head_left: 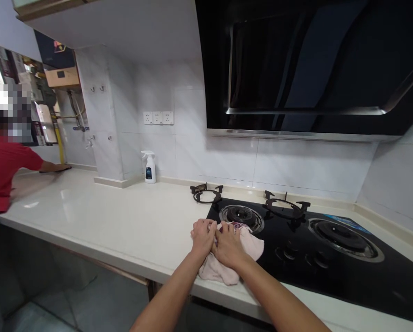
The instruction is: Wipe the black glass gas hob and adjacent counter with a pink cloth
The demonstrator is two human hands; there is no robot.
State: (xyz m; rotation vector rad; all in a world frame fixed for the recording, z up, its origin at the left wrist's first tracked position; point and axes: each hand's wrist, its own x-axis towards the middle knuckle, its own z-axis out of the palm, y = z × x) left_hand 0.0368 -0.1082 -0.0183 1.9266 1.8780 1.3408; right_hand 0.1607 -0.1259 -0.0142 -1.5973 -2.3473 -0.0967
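A pale pink cloth [253, 244] with a dark red patterned patch lies bunched at the left front edge of the black gas hob [278, 272], partly over the white countertop. My left hand [203, 239] grips the cloth's left side with bent fingers. Right beside it, my right hand [229, 246] presses down on the middle of the cloth, fingers curled into it. Both hands touch each other. Just beyond them is the left burner [241, 216], and the right burner [344, 237] sits farther right. Two control knobs [289, 252] are near the cloth's right side.
Two black pan supports [206, 196] are off their burners, toward the wall. A white spray bottle [150, 168] stands at the back of the countertop [123, 216]. Above the hob hangs a black range hood [306, 69]. A person in a red shirt [8, 170] reaches over the counter's far left.
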